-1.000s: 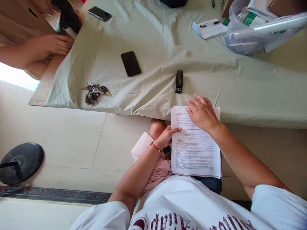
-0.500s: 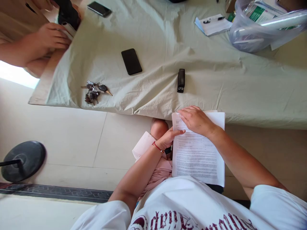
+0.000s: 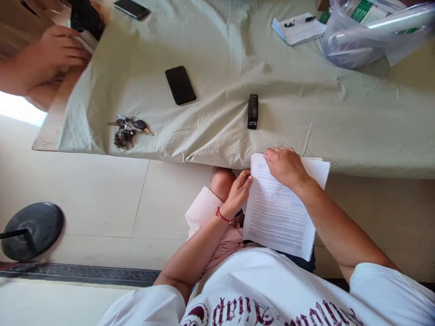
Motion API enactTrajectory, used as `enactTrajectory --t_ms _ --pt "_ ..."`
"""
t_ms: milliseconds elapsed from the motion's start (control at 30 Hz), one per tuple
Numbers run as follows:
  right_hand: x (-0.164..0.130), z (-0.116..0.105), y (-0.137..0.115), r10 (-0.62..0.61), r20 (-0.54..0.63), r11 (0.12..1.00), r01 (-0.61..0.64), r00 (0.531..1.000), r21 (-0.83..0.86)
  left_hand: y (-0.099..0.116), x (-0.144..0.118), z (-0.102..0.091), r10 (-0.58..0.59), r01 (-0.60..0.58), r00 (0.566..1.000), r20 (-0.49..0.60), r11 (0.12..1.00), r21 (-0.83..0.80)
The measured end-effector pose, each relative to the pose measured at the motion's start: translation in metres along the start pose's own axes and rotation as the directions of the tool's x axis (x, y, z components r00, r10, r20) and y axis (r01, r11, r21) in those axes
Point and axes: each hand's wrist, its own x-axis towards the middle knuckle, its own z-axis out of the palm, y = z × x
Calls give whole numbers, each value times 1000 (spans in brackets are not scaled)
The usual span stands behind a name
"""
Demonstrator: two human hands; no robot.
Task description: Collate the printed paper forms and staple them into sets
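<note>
A stack of printed papers (image 3: 282, 213) lies tilted over my lap, its top end at the table's front edge. My right hand (image 3: 287, 167) lies across the upper part of the stack, fingers curled at its top edge. At the upper left edge of the papers, my left hand (image 3: 239, 192) is closed, thumb and forefinger pinched together against the sheets; its other fingers are partly hidden. A black stapler (image 3: 253, 112) sits on the cloth just beyond the papers.
On the cloth-covered table (image 3: 210, 131) are a black phone (image 3: 180, 85), a bunch of keys (image 3: 127, 130), another phone (image 3: 132, 9), a notepad (image 3: 302, 31) and a filled plastic bag (image 3: 353, 50). Another person's hand (image 3: 63, 47) rests at the far left. A round black base (image 3: 32, 231) stands on the floor.
The papers have turned slightly clockwise and shifted right. My left thumb has drawn back from the top page to its left edge. My right hand has moved a little right with the stack.
</note>
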Motion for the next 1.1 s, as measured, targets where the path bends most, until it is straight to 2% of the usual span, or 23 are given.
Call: enactTrajectory --t_ms 67,200,300,367,467,567,667,833,933,1000,1100 --pt "-1 4 -4 -37 -5 999 37 999 27 1 -7 7 29 -29 999 -33 1000 -4" --pt "0 9 -5 -137 -36 979 141 990 146 0 -12 13 -26 18 996 -82 996 -88" --pt "1 10 1 -123 -68 972 134 990 194 -1 -9 12 -40 23 993 -107 987 -158" --pt "1 10 5 -122 -84 964 138 989 229 1 -9 11 -32 17 994 -101 989 -149" --pt "0 11 7 -190 -105 934 213 976 287 6 -12 12 11 -16 997 -77 997 -75" --pt "0 12 7 -209 -150 938 241 966 248 11 -15 13 35 -39 994 -101 999 -33" --pt "0 11 10 -207 -187 950 243 960 197 13 -17 13 11 -17 994 -105 998 -56" --pt "-4 9 11 -298 -126 932 317 946 176 13 -18 15 3 -11 998 -68 994 -108" --pt "-5 10 11 -323 -131 920 343 937 188 14 -19 16 26 -32 998 -55 993 -114" --pt "-5 11 11 -337 -169 904 368 926 215 15 -19 16 46 -52 998 -49 992 -119" --pt "-6 11 9 -326 -296 888 398 898 231 18 -19 16 86 -90 995 -50 991 -100"
